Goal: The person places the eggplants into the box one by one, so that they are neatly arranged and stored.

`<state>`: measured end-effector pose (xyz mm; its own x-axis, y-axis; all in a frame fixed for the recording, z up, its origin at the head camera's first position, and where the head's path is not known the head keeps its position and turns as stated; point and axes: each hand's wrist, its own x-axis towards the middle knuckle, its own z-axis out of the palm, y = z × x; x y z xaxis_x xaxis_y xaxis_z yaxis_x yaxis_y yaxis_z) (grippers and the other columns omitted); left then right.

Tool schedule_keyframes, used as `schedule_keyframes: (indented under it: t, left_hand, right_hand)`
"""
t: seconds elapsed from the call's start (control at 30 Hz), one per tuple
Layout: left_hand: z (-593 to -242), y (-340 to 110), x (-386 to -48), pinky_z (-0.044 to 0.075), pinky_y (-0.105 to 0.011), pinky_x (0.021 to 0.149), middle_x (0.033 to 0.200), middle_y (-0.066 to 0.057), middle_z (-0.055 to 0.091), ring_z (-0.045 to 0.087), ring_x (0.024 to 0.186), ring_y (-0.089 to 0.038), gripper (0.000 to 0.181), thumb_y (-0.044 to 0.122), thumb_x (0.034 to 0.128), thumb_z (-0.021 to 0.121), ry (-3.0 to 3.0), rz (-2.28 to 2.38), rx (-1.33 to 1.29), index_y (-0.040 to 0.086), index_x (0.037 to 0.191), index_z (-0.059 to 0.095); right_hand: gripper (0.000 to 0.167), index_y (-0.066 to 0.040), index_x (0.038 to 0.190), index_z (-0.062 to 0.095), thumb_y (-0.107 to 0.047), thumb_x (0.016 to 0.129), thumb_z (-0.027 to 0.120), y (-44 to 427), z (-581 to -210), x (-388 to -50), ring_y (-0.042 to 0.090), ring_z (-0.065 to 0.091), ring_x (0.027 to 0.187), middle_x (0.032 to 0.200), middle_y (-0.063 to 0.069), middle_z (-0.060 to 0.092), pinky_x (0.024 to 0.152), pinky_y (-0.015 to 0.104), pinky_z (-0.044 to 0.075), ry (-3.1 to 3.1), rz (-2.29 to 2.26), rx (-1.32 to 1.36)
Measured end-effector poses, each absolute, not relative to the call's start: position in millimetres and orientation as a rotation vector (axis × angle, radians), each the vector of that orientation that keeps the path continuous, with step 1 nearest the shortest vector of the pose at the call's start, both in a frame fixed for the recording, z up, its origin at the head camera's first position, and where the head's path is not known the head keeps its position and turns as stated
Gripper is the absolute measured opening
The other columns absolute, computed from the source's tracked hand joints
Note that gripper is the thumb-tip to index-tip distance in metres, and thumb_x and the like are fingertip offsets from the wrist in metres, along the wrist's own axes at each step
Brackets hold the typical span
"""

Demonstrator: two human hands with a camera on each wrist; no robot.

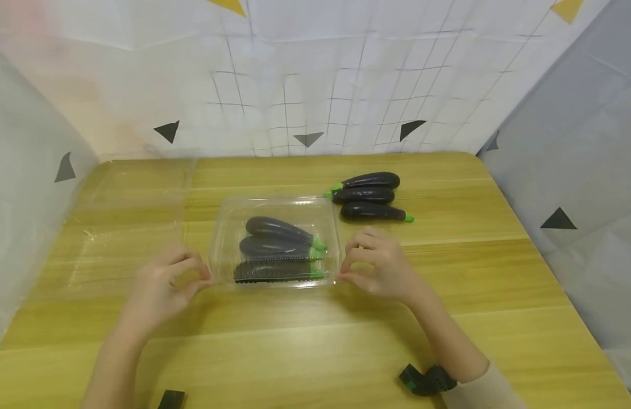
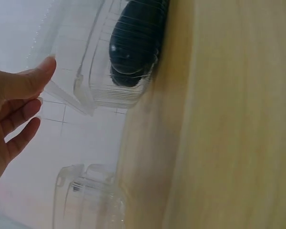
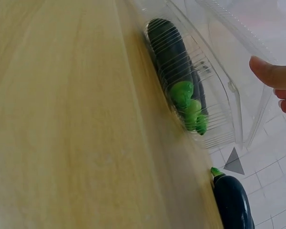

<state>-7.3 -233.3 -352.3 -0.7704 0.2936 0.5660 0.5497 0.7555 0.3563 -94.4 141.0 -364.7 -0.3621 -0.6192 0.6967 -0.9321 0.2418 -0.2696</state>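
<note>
A clear plastic clamshell box (image 1: 220,227) lies on the table with three eggplants (image 1: 274,248) inside, green stem ends to the right. Its lid (image 2: 66,38) is over the eggplants, and a gap shows between lid and base (image 3: 231,107) at the corner. My left hand (image 1: 164,282) pinches the lid's near left corner between thumb and fingers. At the near right corner my right hand (image 1: 377,264) pinches the lid edge the same way; in the right wrist view only its thumb (image 3: 271,74) and some fingertips show.
Three more eggplants (image 1: 364,195) lie behind and right of the box. To the left stands another clear plastic box (image 1: 131,227), its lid raised or spread back. White sheeting (image 1: 305,74) walls the wooden table (image 1: 295,352) at back and sides.
</note>
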Motion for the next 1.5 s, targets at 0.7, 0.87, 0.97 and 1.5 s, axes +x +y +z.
schedule_keyframes:
  t: [0.7, 0.87, 0.97, 1.5]
  left_hand:
    - [-378.8, -229.8, -0.2, 0.053, -0.029, 0.067, 0.085, 0.004, 0.065, 0.061, 0.08, -0.015, 0.041, 0.008, 0.0473, 0.093, -2.537, -0.533, -0.663, 0.012, 0.08, 0.068]
    - [-380.3, -229.3, 1.7, 0.055, -0.031, 0.066, 0.085, 0.003, 0.067, 0.063, 0.078, -0.016, 0.04, -0.001, 0.0486, 0.092, -2.506, -0.523, -0.65, 0.011, 0.08, 0.07]
    - [-380.3, -229.6, 1.5, 0.053, -0.026, 0.062, 0.082, 0.005, 0.067, 0.062, 0.073, -0.013, 0.036, -0.001, 0.0501, 0.091, -2.463, -0.524, -0.654, 0.012, 0.078, 0.071]
    - [-382.4, -231.2, 1.2, 0.049, -0.02, 0.059, 0.077, 0.008, 0.067, 0.06, 0.069, -0.01, 0.03, 0.006, 0.055, 0.089, -2.439, -0.537, -0.654, 0.016, 0.076, 0.07]
  right_hand:
    - [0.024, -0.02, 0.069, 0.065, -0.017, 0.067, 0.088, 143.5, -377.6, -89.5, 0.005, 0.05, 0.075, 0.073, -0.014, 0.059, 0.064, 0.016, 0.043, -2.316, 0.884, 1.454]
    - [0.024, -0.02, 0.069, 0.065, -0.018, 0.066, 0.089, 143.4, -378.0, -89.2, 0.005, 0.051, 0.075, 0.074, -0.014, 0.06, 0.064, 0.017, 0.044, -2.338, 0.897, 1.439]
    - [0.025, -0.02, 0.069, 0.065, -0.017, 0.065, 0.09, 143.5, -379.0, -89.6, 0.005, 0.051, 0.075, 0.073, -0.014, 0.059, 0.063, 0.016, 0.044, -2.332, 0.907, 1.431]
    - [0.028, -0.02, 0.069, 0.063, -0.017, 0.062, 0.09, 144.8, -383.3, -90.1, 0.005, 0.049, 0.07, 0.069, -0.013, 0.057, 0.059, 0.014, 0.04, -2.305, 0.917, 1.425]
